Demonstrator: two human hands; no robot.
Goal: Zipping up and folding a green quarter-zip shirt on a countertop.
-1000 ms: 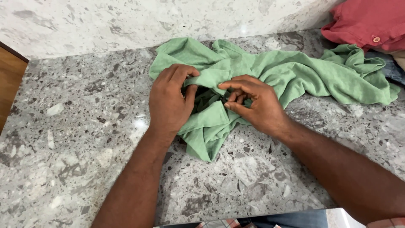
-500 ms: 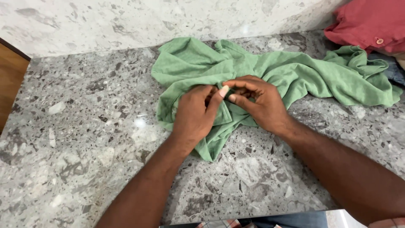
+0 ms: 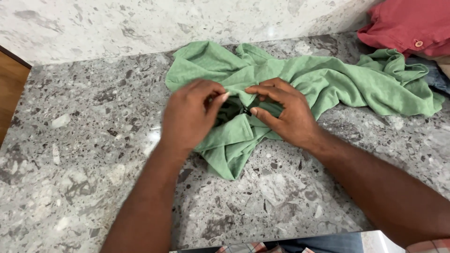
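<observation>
A crumpled green shirt (image 3: 328, 82) lies spread across the grey speckled stone counter (image 3: 84, 154). My left hand (image 3: 190, 115) pinches a fold of the green cloth near the shirt's opening, thumb and fingers closed on it. My right hand (image 3: 283, 112) grips the cloth on the other side of the same opening, fingers curled into the fabric. The two hands are a few centimetres apart, and a dark gap in the shirt shows between them.
A red garment (image 3: 412, 26) with a button is heaped at the back right corner, with a bit of blue cloth (image 3: 438, 77) beneath it. A pale stone wall (image 3: 140, 21) runs behind the counter. Brown wood (image 3: 9, 89) borders the left edge.
My left hand, which had moved right against my right hand, has drawn back to the left, pulling the fabric apart and opening the gap. My right hand has barely moved.
</observation>
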